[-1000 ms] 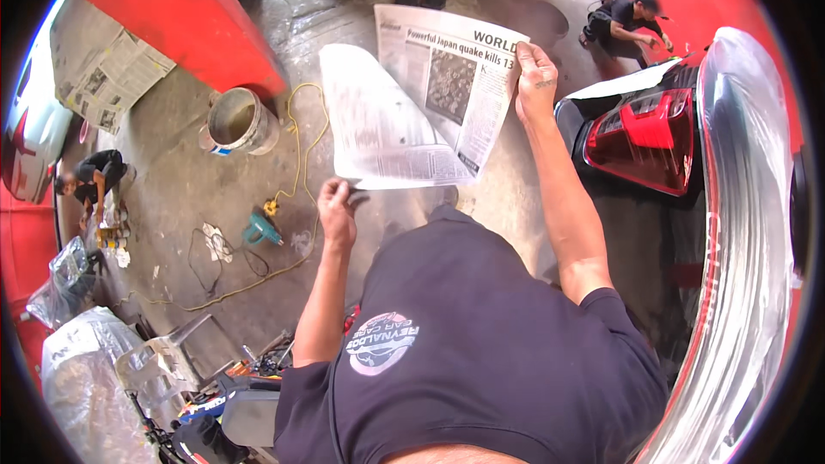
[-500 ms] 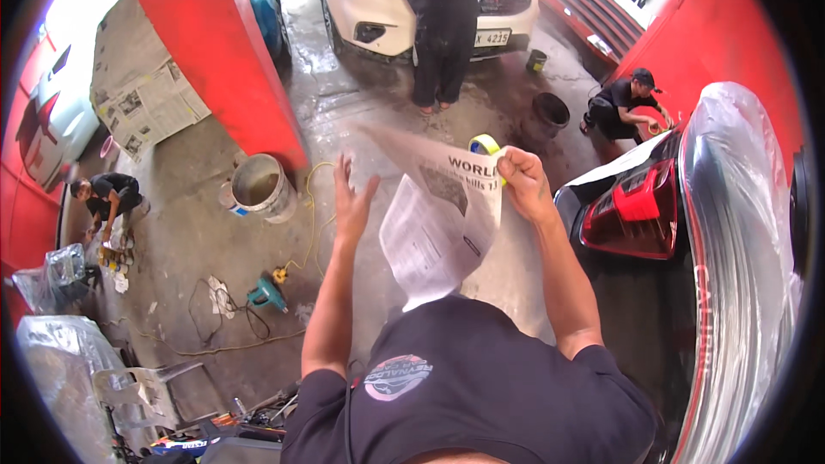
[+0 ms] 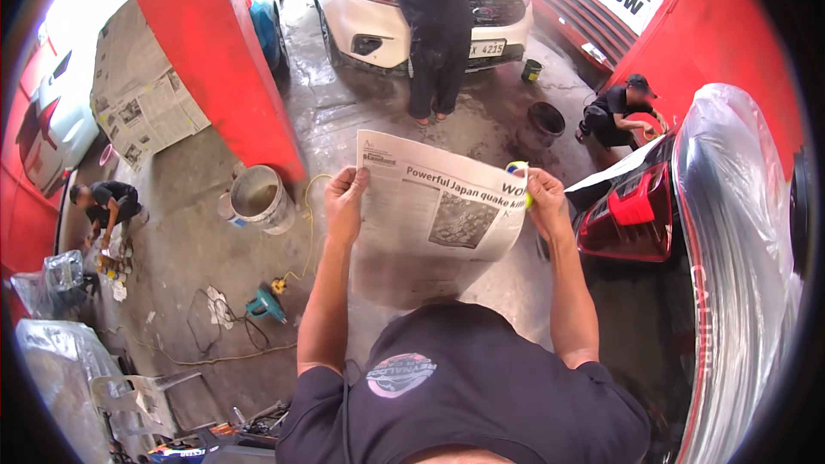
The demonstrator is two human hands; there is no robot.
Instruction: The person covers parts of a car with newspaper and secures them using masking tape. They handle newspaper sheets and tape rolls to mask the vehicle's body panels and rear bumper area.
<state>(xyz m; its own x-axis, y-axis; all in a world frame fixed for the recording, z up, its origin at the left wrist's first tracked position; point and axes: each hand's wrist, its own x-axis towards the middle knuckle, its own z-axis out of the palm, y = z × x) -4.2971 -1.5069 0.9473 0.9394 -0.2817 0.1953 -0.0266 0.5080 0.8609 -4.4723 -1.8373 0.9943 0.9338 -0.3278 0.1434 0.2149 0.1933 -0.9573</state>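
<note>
A sheet of newspaper [image 3: 395,223] hangs spread between my two hands, its printed side with a grey photo facing up. My left hand [image 3: 345,202] pinches its upper left corner. My right hand [image 3: 545,199] grips the upper right corner, and a roll of yellow-green tape [image 3: 517,167] shows behind the paper at these fingers. How the tape is held is mostly hidden. To the right of my right arm is a dark vehicle's red tail light [image 3: 632,216], with clear plastic film [image 3: 730,249] over the body beside it.
A white car [image 3: 369,17] stands ahead with a person [image 3: 430,34] before it. Other people crouch at far left [image 3: 112,206] and right [image 3: 614,116]. A bucket [image 3: 260,198], black bucket [image 3: 546,123], green heat gun [image 3: 266,306] and cords lie about. A red pillar [image 3: 215,51] rises left.
My left hand has gone from open and free to pinching the newspaper's left corner. The sheet, folded and swinging before, is now spread out. The crouching person at left has lowered their head.
</note>
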